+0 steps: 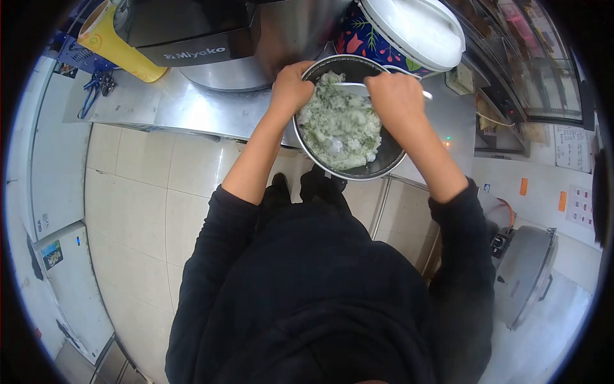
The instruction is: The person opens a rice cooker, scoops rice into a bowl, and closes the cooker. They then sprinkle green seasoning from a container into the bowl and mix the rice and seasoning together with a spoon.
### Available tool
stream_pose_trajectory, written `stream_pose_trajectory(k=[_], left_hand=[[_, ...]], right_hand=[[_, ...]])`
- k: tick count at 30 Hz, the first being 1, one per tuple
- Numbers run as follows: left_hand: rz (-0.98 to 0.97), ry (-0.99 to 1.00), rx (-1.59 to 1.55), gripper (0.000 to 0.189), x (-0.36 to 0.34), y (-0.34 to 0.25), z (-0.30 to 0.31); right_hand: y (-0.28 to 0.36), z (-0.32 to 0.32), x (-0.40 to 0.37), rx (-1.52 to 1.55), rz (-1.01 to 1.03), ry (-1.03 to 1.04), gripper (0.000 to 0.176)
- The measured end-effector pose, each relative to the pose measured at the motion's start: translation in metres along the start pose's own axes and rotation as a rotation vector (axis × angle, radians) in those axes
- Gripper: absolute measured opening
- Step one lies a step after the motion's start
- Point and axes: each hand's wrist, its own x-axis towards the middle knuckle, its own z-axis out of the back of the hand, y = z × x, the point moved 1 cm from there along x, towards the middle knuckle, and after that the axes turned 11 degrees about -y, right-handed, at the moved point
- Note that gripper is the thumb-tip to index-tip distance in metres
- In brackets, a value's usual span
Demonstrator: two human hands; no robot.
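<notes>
Nearest: person's black top (320, 281), both sleeves pushed up to around the elbow. Near right, off to the side, a grey metal lidded unit (524, 275). Left side, white cabinet doors (57, 153) along pale floor tiles (128, 211). Dark shoes (280, 182) just beyond the top, below the bowl.

Metal bowl (385, 153) straight ahead, its near part jutting past the counter's near edge; can't tell what bears it underneath. Inside: white rice-like mix with green bits (342, 125), heaped mostly left and middle, bare dark wall showing at near right. Middle of mix blurred.

Left hand (293, 88) clamped on the bowl's far-left rim. Right hand (394, 96) fisted round a light-coloured utensil (355, 89), over the bowl's right part; handle end sticks out right of the fist, other end reaches left into the mix, tip not clear.

Steel counter (204, 112) runs left to right behind. Far left on it: blue-handled tool and keys (99, 86), yellow cup (128, 48). Black "Miyako" box (192, 38) near a big steel vessel (294, 38). Just beyond the bowl, blue floral container (364, 38) with white lid (419, 29). Far right, glass-fronted case (543, 57).
</notes>
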Motion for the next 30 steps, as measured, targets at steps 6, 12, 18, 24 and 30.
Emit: stream_pose_trajectory(k=[6,12,18,24,30], left_hand=[[0.012,-0.009,-0.001,0.040,-0.003,-0.007,0.005],[0.018,0.001,-0.014,0.040,0.000,-0.001,0.002],[0.016,0.030,0.013,0.040,-0.001,-0.008,0.002],[-0.014,0.016,-0.001,0.040,-0.005,-0.006,0.002],[-0.014,0.024,-0.003,0.041,0.002,-0.009,0.005]], right_hand=[[0.043,-0.027,-0.057,0.058,0.127,0.029,0.006],[0.004,0.059,-0.066,0.141,0.046,0.200,0.013],[0.001,-0.029,-0.039,0.057,0.096,0.049,0.012],[0.000,-0.028,-0.024,-0.008,0.011,-0.032,0.008],[0.006,0.013,-0.059,0.100,0.049,0.120,0.010]])
